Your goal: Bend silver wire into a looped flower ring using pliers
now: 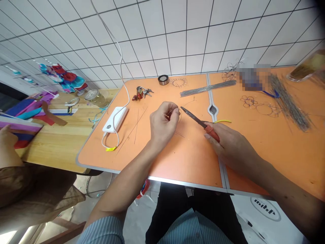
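My left hand (pixel 162 122) hovers over the orange folding table (pixel 177 159), fingers pinched on a thin wire loop (pixel 177 113). My right hand (pixel 230 144) grips red-handled needle-nose pliers (pixel 199 122), whose dark tip points left at the loop and nearly touches it. A short yellow piece (pixel 222 121) lies just behind the right hand.
A white power bank (pixel 114 119) with its cable, keys (pixel 141 92), a tape roll (pixel 163 79), a bundle of straight wires (pixel 208 88) and finished wire flowers (pixel 259 105) lie on the table. Another person's hand (pixel 6 135) rests at a wooden table (pixel 61 142) on the left.
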Demonstrator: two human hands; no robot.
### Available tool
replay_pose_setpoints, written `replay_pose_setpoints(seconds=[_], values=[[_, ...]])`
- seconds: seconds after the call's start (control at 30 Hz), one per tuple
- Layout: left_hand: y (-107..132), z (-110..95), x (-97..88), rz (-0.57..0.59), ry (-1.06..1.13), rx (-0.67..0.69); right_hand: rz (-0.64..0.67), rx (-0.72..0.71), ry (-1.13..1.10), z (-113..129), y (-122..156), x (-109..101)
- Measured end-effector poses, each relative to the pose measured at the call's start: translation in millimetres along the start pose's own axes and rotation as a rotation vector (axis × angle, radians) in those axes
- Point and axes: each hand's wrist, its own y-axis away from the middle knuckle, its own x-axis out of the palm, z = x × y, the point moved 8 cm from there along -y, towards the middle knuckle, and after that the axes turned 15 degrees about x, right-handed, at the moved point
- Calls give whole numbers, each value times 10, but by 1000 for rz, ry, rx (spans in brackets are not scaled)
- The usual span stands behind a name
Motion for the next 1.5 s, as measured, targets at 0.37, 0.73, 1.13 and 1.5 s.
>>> replay_pose_setpoints(seconds=[0.37,0.73,1.13,1.5], values=[[1,-101,-32,-16,-192,164,127,-45,-155,103,26,-18],[23,-114,-21,3,-251,201,185,1,-223,83,40,-8],[39,198,116,86,377,-420,89,21,-99,-14,-49,-11],[50,254,93,59,315,-454,79,8,-69,14,-61,-5]])
